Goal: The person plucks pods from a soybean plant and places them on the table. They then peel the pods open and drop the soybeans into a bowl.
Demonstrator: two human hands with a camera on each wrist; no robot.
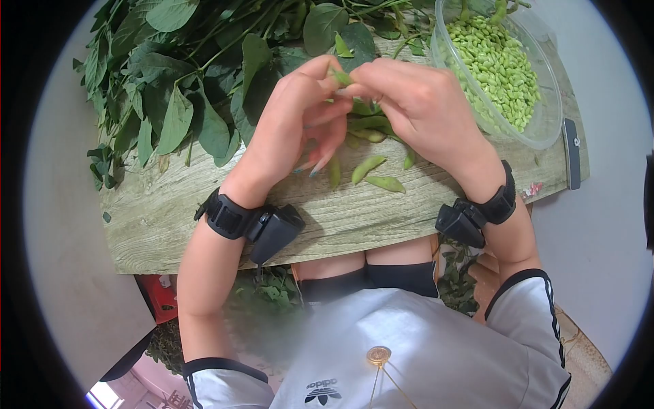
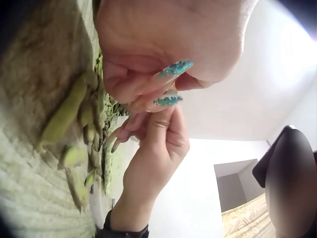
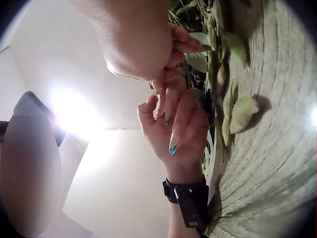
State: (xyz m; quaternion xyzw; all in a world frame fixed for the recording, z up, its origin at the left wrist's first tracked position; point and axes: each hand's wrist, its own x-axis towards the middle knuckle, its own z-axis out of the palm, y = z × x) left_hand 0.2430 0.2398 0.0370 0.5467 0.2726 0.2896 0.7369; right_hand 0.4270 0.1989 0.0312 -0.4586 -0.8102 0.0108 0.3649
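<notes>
Between both hands, above the table, is a green soybean pod. My left hand pinches one end of it with thumb and forefinger, its other fingers loosely curled, long teal glittery nails showing. From the other side my right hand pinches the same pod with its fingertips; in both wrist views the hands largely hide the pod. Below them several loose pods lie on the wood-grain table, among them a plump pod and a flatter pod. To the right stands a clear plastic tub of shelled green beans.
A heap of leafy soybean stalks covers the table's back and left. The wood-grain table ends just in front of the person's lap. Each wrist wears a strapped black camera. A dark strip sits at the table's right edge.
</notes>
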